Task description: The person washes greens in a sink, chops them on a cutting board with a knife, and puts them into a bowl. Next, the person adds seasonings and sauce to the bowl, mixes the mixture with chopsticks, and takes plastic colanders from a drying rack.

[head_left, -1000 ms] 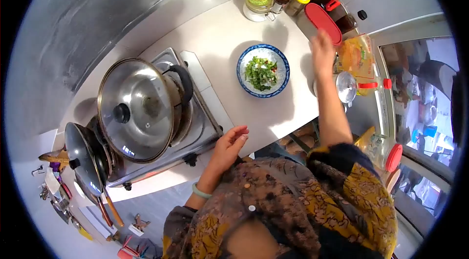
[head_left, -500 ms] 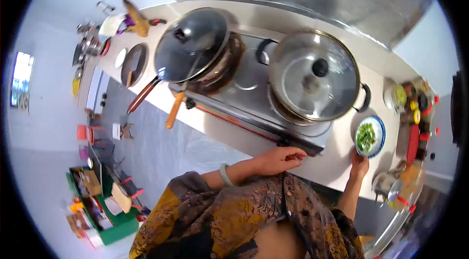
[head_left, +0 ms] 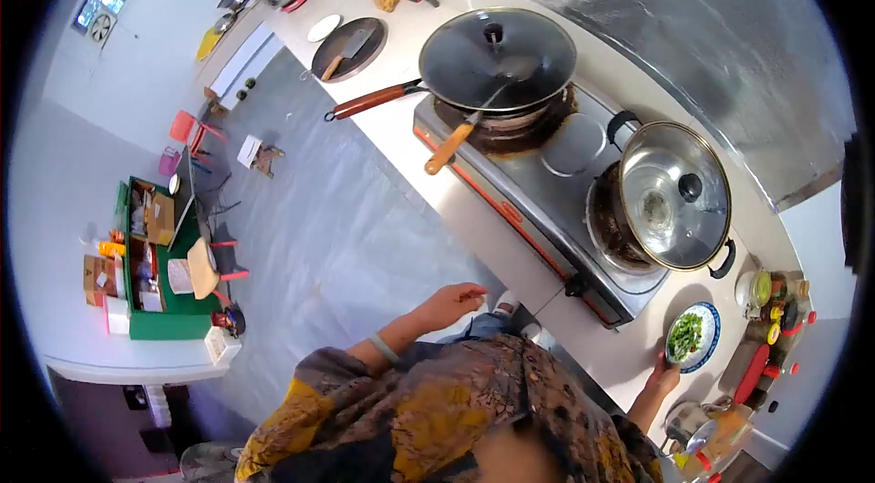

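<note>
My right hand (head_left: 663,376) grips the near edge of a white bowl with a blue patterned rim (head_left: 712,344). Chopped green onions (head_left: 685,335) lie in it. The bowl is at the counter, right of the gas stove (head_left: 553,226); whether it rests there I cannot tell. In front of the stove, over the floor, my left hand (head_left: 453,304) holds nothing, its fingers loosely bent and apart from the thumb. A two-handled pot with a glass lid (head_left: 670,210) stands on the right burner. A lidded wok (head_left: 497,59) sits on the left one, with a wooden-handled spatula (head_left: 451,148) sticking out from it.
Left of the wok, a cleaver (head_left: 349,53) lies on a round dark board (head_left: 372,47). Jars and bottles (head_left: 775,310) line the counter's right end, near a small metal pot (head_left: 685,419). Across the floor (head_left: 319,264) are a green table (head_left: 173,326) and chairs.
The view has swung, so the stove and pans appear further right and more floor shows. My left hand has moved away from the stove's front edge. The bowl is still in my right hand.
</note>
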